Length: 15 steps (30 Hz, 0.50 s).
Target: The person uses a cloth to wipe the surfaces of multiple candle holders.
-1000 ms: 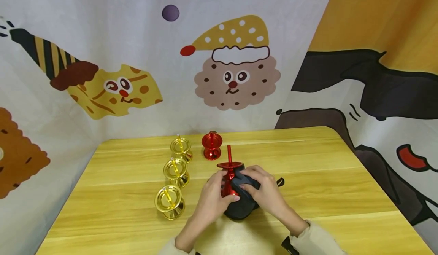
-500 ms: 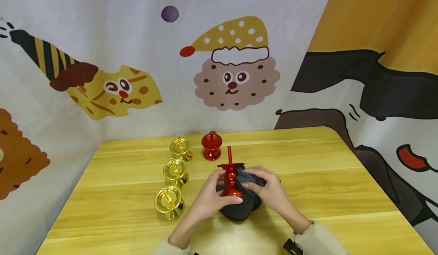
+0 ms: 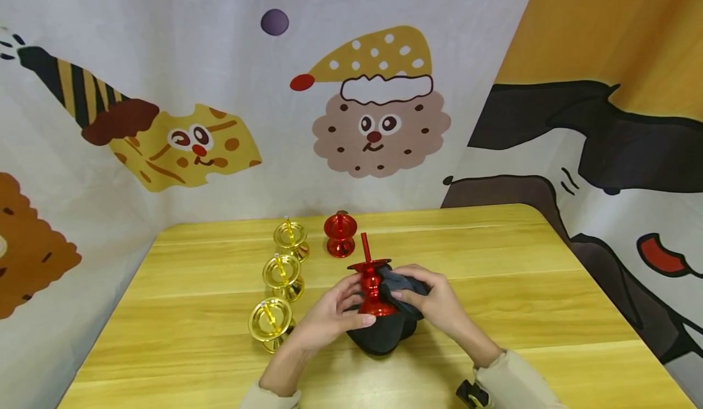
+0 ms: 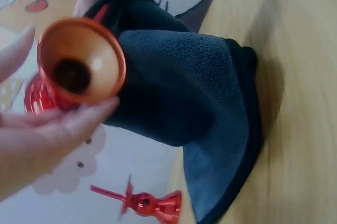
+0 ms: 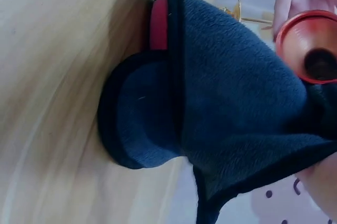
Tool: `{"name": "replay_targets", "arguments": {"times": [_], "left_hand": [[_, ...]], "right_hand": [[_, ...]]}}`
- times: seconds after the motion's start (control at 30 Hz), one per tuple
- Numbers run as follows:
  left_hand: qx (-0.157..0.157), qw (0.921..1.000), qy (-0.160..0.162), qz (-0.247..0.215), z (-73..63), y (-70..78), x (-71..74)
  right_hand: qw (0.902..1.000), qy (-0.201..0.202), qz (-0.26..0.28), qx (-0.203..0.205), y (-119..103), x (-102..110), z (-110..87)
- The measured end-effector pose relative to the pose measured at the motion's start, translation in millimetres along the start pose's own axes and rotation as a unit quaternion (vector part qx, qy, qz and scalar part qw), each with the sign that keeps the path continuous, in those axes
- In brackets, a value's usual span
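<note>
My left hand (image 3: 326, 320) holds a shiny red candle holder (image 3: 372, 288) above the table, thumb at its base and fingers behind the stem. Its spike points up, leaning slightly left. In the left wrist view the hollow base (image 4: 87, 63) faces the camera. With its thumb and fingers, my right hand (image 3: 439, 299) pinches a dark blue-grey cloth (image 3: 379, 337) against the holder's right side. The cloth's plush face and black edging show in the right wrist view, with a small red patch (image 5: 159, 24) near one edge. Its lower part hangs below the holder.
A second red candle holder (image 3: 340, 235) stands near the table's back edge. Three gold candle holders (image 3: 289, 235) form a row on the left. Behind the wooden table (image 3: 522, 299) hangs a printed cartoon curtain (image 3: 219, 61).
The red holder has tilted slightly, its base swinging right. My left hand has shifted a little left and down, and the cloth has moved right, baring more of the stem.
</note>
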State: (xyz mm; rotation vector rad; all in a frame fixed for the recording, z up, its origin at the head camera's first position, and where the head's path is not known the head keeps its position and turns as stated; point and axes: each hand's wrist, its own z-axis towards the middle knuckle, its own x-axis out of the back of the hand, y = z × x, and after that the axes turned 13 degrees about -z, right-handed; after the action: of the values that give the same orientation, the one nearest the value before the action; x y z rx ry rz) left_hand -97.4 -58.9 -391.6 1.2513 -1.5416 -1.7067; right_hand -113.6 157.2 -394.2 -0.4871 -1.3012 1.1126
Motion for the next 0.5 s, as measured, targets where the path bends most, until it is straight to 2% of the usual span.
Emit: {"name": "replay_targets", "arguments": {"times": [0.1, 0.17, 0.23, 0.3, 0.4, 0.5], "left_hand": [[-0.018, 0.9972, 0.027, 0.068, 2.6, -1.7, -5.4], [-0.031, 0.9913, 0.045, 0.12, 3.9, -2.7, -8.6], [-0.034, 0.9876, 0.053, 0.144, 4.2, -2.9, -9.9], [-0.032, 0.9911, 0.044, 0.122, 3.2, -2.1, -8.8], [-0.024, 0.9987, 0.01, 0.043, 1.4, 0.6, -4.2], [-0.019, 0.9996, -0.016, -0.015, 0.1, 2.5, -0.2]], "right_hand": [[0.9979, 0.016, -0.061, 0.014, -5.7, -4.0, -1.8], [0.9919, 0.032, -0.117, 0.04, -9.3, -7.1, -4.1], [0.9857, 0.042, -0.151, 0.063, -11.8, -8.4, -6.0], [0.9868, 0.038, -0.141, 0.071, -10.4, -7.1, -6.3], [0.9974, 0.008, -0.055, 0.046, -4.2, -1.4, -4.4], [0.9995, -0.02, 0.02, 0.011, 2.5, 3.6, -2.5]]}}
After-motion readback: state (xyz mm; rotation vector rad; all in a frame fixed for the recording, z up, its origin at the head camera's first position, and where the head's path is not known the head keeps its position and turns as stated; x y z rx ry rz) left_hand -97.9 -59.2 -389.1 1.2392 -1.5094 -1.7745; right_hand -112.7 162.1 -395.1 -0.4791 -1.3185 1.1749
